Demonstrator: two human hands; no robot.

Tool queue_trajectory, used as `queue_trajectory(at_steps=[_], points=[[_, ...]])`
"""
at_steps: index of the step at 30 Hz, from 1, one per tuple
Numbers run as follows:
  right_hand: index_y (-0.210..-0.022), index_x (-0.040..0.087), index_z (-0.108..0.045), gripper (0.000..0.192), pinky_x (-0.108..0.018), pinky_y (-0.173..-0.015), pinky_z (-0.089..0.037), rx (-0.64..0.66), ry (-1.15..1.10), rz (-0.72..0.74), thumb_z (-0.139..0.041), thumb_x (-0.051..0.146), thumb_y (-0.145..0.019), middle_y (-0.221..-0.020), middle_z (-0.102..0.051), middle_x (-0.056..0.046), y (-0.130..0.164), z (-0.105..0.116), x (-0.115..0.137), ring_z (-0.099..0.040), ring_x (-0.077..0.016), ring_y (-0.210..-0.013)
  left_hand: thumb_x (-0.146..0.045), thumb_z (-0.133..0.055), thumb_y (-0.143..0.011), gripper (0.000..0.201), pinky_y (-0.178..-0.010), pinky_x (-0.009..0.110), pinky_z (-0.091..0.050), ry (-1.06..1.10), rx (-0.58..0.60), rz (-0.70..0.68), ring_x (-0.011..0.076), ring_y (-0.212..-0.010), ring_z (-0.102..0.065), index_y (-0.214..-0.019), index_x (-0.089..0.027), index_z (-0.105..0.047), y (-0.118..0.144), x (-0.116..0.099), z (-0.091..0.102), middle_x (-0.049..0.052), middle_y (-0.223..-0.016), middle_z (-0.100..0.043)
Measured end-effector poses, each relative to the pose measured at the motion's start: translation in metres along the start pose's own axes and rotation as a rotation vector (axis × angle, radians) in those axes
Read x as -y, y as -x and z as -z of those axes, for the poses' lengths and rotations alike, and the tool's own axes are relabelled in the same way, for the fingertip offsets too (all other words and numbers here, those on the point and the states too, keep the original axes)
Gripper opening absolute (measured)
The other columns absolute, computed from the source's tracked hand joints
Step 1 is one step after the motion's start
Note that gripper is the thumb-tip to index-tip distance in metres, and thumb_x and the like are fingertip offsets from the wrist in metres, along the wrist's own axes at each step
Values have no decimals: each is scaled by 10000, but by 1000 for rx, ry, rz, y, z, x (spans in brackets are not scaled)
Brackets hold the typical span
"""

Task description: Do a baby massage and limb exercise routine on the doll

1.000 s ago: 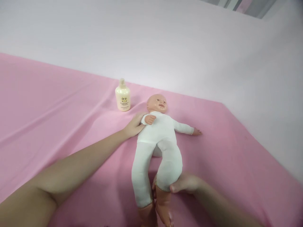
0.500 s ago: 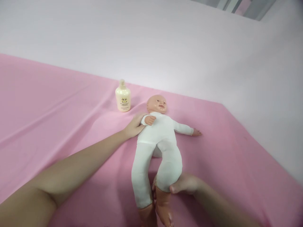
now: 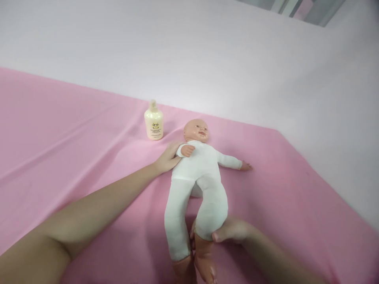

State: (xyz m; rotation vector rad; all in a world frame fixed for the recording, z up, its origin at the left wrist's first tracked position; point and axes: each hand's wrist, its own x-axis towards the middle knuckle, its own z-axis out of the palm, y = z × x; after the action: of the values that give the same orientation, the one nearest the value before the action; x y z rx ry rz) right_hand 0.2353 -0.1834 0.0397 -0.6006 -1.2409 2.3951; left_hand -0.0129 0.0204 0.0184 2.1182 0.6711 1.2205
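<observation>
Right hand (image 3: 231,230) around doll's (image 3: 197,167) shin, left hand (image 3: 168,158) around its arm, wide pink cloth (image 3: 266,189) rightward to edge

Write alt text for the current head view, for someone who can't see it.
A baby doll in white lies face-up on a pink cloth, a person's left hand against its side and right hand around one lower leg. A pale yellow bottle stands upright near the doll's head.

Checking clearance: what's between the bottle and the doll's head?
In the head view, only pink cloth shows between the bottle and the doll's head.
</observation>
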Motion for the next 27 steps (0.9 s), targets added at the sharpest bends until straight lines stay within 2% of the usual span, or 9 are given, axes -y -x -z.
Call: queue_trajectory(at_steps=[10, 15, 21, 27], points=[[-1142, 208, -833, 495, -350, -1071, -516, 7, 0, 6, -897, 506, -752, -1160, -803, -106, -1, 0, -1, -734, -268, -1160, -420, -598, -1008, 360, -1032, 478, -506, 5, 0, 16, 308, -1143, -655, -1280, -187, -635, 0, -1, 0, 123, -1242, -716], [-1157, 179, -824, 547, -365, -1058, -519, -10, -2, -2, -905, 512, -730, -1175, -797, -131, -1, 3, -4, -732, -286, -1157, -412, -600, -1003, 365, -1039, 490, -508, 8, 3, 10, 309, -1141, -657, -1285, -184, -631, 0, -2, 0, 130, -1255, -714], [-1150, 207, -827, 537, -391, -1079, -506, -7, 17, -8, -901, 528, -726, -1179, -802, -118, -1, 3, -4, -724, -302, -1179, -408, -611, -997, 356, -1019, 486, -525, 7, 0, 9, 311, -1138, -668, -1279, -192, -637, -1, -6, 1, 126, -1242, -723], [-1135, 169, -810, 571, -372, -1059, -519, -13, 6, -19, -915, 542, -716, -1141, -794, -130, 0, 3, -4, -725, -297, -1164, -415, -609, -1004, 359, -1014, 474, -528, 19, 1, -3, 308, -1136, -677, -1280, -188, -644, -1, -6, 0, 123, -1235, -731]])
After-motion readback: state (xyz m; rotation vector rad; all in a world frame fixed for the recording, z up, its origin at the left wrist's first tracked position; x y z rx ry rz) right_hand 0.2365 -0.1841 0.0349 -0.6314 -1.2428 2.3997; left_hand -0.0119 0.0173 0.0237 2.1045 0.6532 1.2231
